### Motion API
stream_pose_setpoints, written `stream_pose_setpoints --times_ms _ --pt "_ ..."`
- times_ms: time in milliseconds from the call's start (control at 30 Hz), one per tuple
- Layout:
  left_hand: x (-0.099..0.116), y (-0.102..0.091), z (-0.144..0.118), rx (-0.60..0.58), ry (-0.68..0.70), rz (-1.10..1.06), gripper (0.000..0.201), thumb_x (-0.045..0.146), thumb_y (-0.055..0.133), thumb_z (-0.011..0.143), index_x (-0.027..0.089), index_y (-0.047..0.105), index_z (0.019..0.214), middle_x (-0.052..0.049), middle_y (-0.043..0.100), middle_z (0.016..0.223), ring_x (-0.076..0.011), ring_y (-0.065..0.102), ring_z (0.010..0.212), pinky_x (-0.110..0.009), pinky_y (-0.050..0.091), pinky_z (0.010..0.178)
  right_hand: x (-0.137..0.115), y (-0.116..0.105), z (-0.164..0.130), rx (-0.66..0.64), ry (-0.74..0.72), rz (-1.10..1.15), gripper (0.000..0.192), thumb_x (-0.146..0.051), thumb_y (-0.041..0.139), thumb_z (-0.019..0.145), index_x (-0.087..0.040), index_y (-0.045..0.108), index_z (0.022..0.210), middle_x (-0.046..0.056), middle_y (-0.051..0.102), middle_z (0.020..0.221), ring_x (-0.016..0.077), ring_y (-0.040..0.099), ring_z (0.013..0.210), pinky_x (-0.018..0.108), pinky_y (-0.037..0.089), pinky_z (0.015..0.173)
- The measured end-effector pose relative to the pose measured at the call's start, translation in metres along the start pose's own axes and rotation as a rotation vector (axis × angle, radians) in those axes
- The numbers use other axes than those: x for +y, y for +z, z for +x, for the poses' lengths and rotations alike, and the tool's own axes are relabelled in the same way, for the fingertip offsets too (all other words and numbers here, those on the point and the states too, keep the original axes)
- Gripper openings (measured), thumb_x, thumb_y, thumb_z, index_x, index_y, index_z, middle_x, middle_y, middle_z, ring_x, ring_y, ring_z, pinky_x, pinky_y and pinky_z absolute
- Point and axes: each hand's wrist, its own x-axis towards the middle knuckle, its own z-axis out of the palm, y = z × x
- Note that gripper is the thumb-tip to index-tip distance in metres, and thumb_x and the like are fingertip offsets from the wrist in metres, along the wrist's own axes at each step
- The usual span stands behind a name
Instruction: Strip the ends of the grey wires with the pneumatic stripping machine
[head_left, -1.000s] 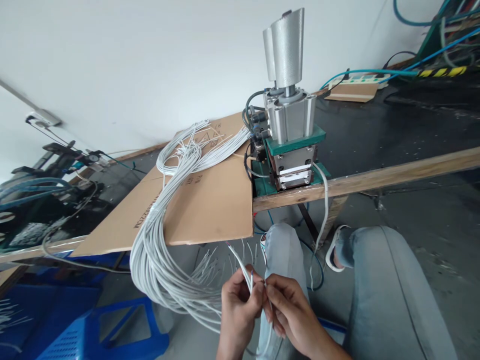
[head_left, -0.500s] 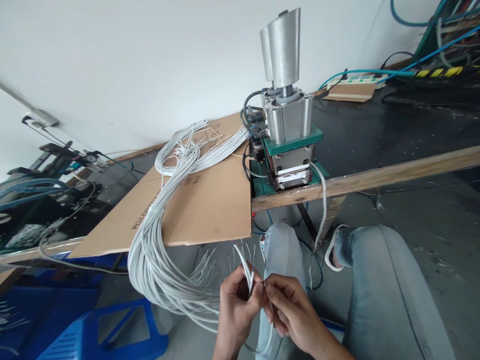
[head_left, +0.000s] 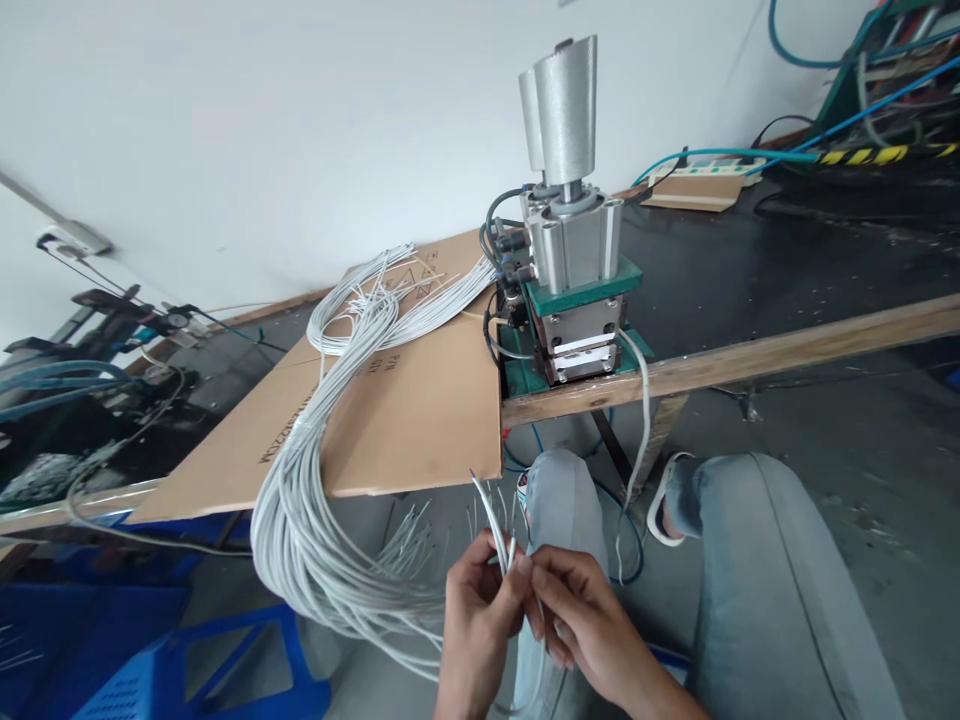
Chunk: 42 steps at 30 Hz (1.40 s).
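Wire ends stick up from between my left hand and right hand, both pinching them low over my lap, slightly higher than a second ago. Beyond, the grey wire bundle drapes off the cardboard sheet beside the pneumatic press.

wall: plain white wall behind the bench, evenly lit by soft daylight
socket: a small box on the wall at far left
bench: dark top with a wooden front edge
cardboard: a flat brown sheet overhanging the bench's front edge
floor: grey concrete, dusty
stool: blue plastic stool at the lower left
hoses: blue hoses and a yellow-black striped strip at the bench's far right corner
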Motion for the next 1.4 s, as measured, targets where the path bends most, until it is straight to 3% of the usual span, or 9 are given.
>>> stream_pose_setpoints --times_ms 300,467,700,800,867,933,1033,1233,1400 --pt "0.022 0.004 0.004 0.004 0.046 0.225 0.034 0.044 0.072 0.085 0.019 0.056 0.070 0.005 0.055 0.047 -0.0100 0.050 0.044 -0.019 0.034 0.045 -0.021 -0.006 -0.006 0.029 -0.034 -0.419 0.047 -0.055 0.056 0.097 -0.016 0.056 0.070 -0.005 0.048 0.054 0.0051 0.041 0.043 0.018 0.031 0.042" --pt "0.022 0.013 -0.003 0.104 0.059 0.257 0.040 0.058 0.062 0.089 0.018 0.062 0.087 0.009 0.042 0.046 -0.0071 0.027 0.043 -0.019 0.018 0.042 -0.022 -0.015 -0.007 -0.019 -0.019 -0.197 0.045 -0.058 0.058 0.094 -0.016 0.058 0.077 -0.004 0.054 0.057 0.0047 0.041 0.037 0.017 0.031 0.036" --pt "0.028 0.014 0.004 -0.048 0.062 0.237 0.037 0.051 0.066 0.088 0.018 0.059 0.072 0.004 0.053 0.047 -0.0085 0.039 0.041 -0.021 0.021 0.042 -0.019 -0.016 -0.004 -0.046 -0.025 -0.160 0.047 -0.058 0.060 0.092 -0.016 0.058 0.073 -0.003 0.055 0.055 0.0044 0.041 0.035 0.017 0.030 0.034" --pt "0.029 0.014 0.003 0.007 0.057 0.268 0.033 0.045 0.067 0.085 0.019 0.056 0.068 0.005 0.052 0.049 -0.0117 0.047 0.046 -0.022 0.031 0.047 -0.023 -0.016 -0.008 -0.050 -0.034 -0.322 0.045 -0.056 0.052 0.097 -0.017 0.058 0.076 -0.004 0.055 0.056 0.0062 0.044 0.037 0.018 0.035 0.035" --pt "0.031 0.015 0.002 0.139 0.085 0.332 0.030 0.040 0.068 0.082 0.019 0.055 0.064 0.006 0.048 0.052 -0.0112 0.042 0.049 -0.023 0.032 0.051 -0.029 -0.019 -0.014 0.012 -0.243 -0.651 0.034 -0.043 0.047 0.103 -0.016 0.063 0.091 -0.001 0.062 0.063 0.0101 0.057 0.047 0.020 0.045 0.044" --pt "0.032 0.016 0.001 0.265 0.103 0.390 0.027 0.036 0.069 0.078 0.019 0.056 0.061 0.007 0.042 0.053 -0.0104 0.033 0.051 -0.022 0.029 0.051 -0.035 -0.022 -0.021 0.067 -0.689 -1.107 0.022 -0.025 0.044 0.104 -0.017 0.065 0.109 0.003 0.070 0.077 0.0133 0.066 0.062 0.023 0.052 0.057" --pt "0.033 0.018 0.004 0.306 0.084 0.378 0.026 0.036 0.072 0.073 0.018 0.057 0.060 0.008 0.037 0.054 -0.0101 0.029 0.053 -0.022 0.029 0.051 -0.046 -0.023 -0.025 -0.046 -1.148 -1.630 0.025 -0.010 0.045 0.101 -0.017 0.068 0.109 0.004 0.073 0.084 0.0139 0.066 0.065 0.026 0.050 0.059" --pt "0.029 0.016 0.004 0.366 0.122 0.330 0.037 0.053 0.074 0.076 0.017 0.070 0.082 0.010 0.029 0.053 -0.0098 0.024 0.048 -0.021 0.023 0.043 -0.070 -0.026 -0.009 -0.171 -1.179 -1.669 0.036 -0.009 0.035 0.103 -0.007 0.071 0.101 0.008 0.071 0.078 0.0172 0.068 0.071 0.029 0.052 0.058" --pt "0.024 0.018 -0.003 0.486 0.305 0.492 0.049 0.065 0.068 0.079 0.019 0.072 0.094 0.006 0.047 0.059 -0.0112 0.038 0.049 -0.023 0.038 0.052 -0.095 -0.042 0.017 0.091 -1.320 -1.542 0.024 -0.005 0.054 0.096 -0.008 0.068 0.116 0.011 0.076 0.090 0.0181 0.073 0.082 0.028 0.060 0.068"
